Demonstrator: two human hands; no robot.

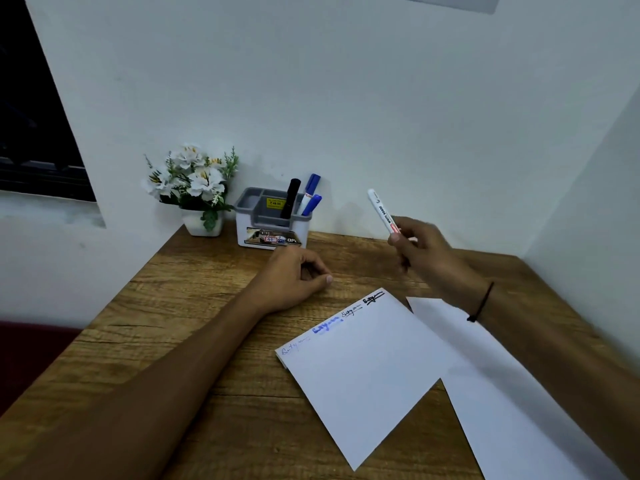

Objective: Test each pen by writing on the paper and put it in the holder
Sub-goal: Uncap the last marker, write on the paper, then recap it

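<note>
Left of the holder point(272, 220) stands a white flowerpot point(202, 223). The grey-and-white plastic holder carries a black pen point(290, 198) and two blue-capped ones — all upright. Before it the left hand point(298, 277) rests loosely curled on the wood-grain desk point(194, 306). Right of the holder, the right hand's fingers point(398, 240) grip a white pen point(382, 211) — above the paper point(363, 368).

Your left hand point(298, 276) rests loosely curled on the tabletop point(194, 306) toward its far edge, forearm stretched out from the near left corner. Your right hand point(420, 252) is raised above the tabletop's right side, fingers closed around a pen point(382, 211) that points up and leftward. A dark band point(482, 303) circles that wrist.
</note>
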